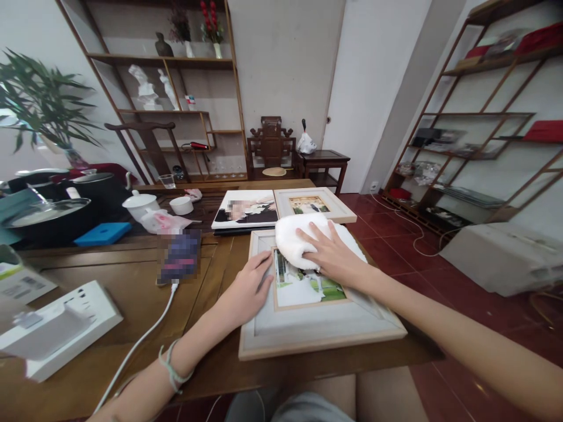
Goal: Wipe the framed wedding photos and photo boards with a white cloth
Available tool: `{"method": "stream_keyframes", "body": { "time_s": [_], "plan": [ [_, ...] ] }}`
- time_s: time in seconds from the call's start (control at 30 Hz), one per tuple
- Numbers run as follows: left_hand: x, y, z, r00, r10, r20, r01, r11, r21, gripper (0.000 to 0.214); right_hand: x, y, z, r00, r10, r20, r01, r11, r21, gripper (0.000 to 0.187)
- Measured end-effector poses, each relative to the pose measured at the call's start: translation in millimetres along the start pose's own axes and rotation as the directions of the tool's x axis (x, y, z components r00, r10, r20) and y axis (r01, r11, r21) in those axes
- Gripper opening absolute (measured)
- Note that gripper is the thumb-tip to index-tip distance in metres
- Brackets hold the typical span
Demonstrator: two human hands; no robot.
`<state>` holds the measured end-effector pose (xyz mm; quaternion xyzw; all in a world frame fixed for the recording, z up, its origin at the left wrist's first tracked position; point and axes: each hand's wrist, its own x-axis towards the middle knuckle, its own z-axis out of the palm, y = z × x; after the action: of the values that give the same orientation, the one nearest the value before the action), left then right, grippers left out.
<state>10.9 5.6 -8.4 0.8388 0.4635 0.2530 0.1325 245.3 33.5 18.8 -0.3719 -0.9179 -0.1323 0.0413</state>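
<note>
A large white picture frame (316,328) lies flat on the wooden table (132,293) in front of me, with a photo under its glass. My right hand (329,252) lies flat, fingers spread, pressing a white cloth (299,234) onto the frame's upper part. My left hand (248,287) rests on the frame's left border, fingers stretched out and holding it down. A thin bracelet circles my left wrist.
Behind the frame lie a smaller framed photo (312,204) and a photo print (246,211). A phone (180,255) on a white cable, a white box (57,328), cups, pots and a blue sponge sit to the left. Shelves line both walls; a grey box (501,258) stands on the red floor.
</note>
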Motion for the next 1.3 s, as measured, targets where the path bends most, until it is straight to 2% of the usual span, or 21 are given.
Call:
{"method": "stream_keyframes", "body": {
  "time_s": [0.1, 0.2, 0.43, 0.5, 0.57, 0.73, 0.9, 1.03, 1.17, 1.3],
  "plan": [
    [0.3, 1.8, -0.8, 1.000, -0.009, 0.002, 0.009, 1.000, -0.001, 0.041, -1.9, -1.5, -0.1, 0.999, -0.003, 0.051, -0.002, 0.996, 0.087, 0.045],
    [0.6, 3.2, -0.4, 1.000, -0.022, 0.014, 0.022, 1.000, 0.003, 0.041, -15.0, -10.9, -11.2, 0.992, -0.062, 0.111, 0.037, 0.976, 0.215, 0.053],
    [-0.9, 0.0, 4.2, 1.000, -0.020, -0.002, 0.020, 1.000, 0.018, 0.041, -63.1, -55.6, -75.1, 0.959, -0.140, 0.248, 0.009, 0.886, 0.464, 0.035],
    [-1.3, -0.6, 4.8, 1.000, -0.024, 0.001, 0.024, 0.999, 0.025, 0.041, -70.9, -67.1, -83.6, 0.958, -0.130, 0.255, -0.009, 0.876, 0.483, 0.036],
    [-1.5, -0.5, 4.8, 1.000, -0.025, 0.004, 0.025, 0.999, 0.027, 0.041, -74.2, -74.5, -79.5, 0.960, -0.117, 0.255, -0.020, 0.877, 0.479, 0.045],
    [-0.9, 1.1, 3.3, 0.999, -0.031, 0.030, 0.031, 0.999, 0.031, 0.043, -69.0, -69.1, -41.0, 0.990, -0.031, 0.139, -0.024, 0.925, 0.378, 0.055],
    [-0.9, 1.5, 1.9, 0.999, -0.036, 0.041, 0.034, 0.998, 0.048, 0.043, -40.9, -34.8, -16.3, 0.997, 0.071, 0.039, -0.076, 0.985, 0.153, 0.056],
    [-1.2, 0.5, 1.7, 0.999, -0.025, 0.030, 0.023, 0.999, 0.045, 0.042, -10.3, -4.7, -4.0, 0.996, 0.074, -0.042, -0.076, 0.997, -0.028, 0.048],
    [-1.0, 0.4, 1.5, 0.999, -0.031, 0.039, 0.030, 0.999, 0.040, 0.042, 4.4, 7.2, -0.4, 1.000, -0.005, 0.018, 0.004, 0.999, 0.046, 0.049],
    [-1.1, 0.5, 2.4, 0.999, -0.036, 0.030, 0.035, 0.999, 0.034, 0.042, -8.2, -5.2, -14.2, 0.992, -0.074, 0.099, 0.048, 0.968, 0.246, 0.056]
  ]
}}
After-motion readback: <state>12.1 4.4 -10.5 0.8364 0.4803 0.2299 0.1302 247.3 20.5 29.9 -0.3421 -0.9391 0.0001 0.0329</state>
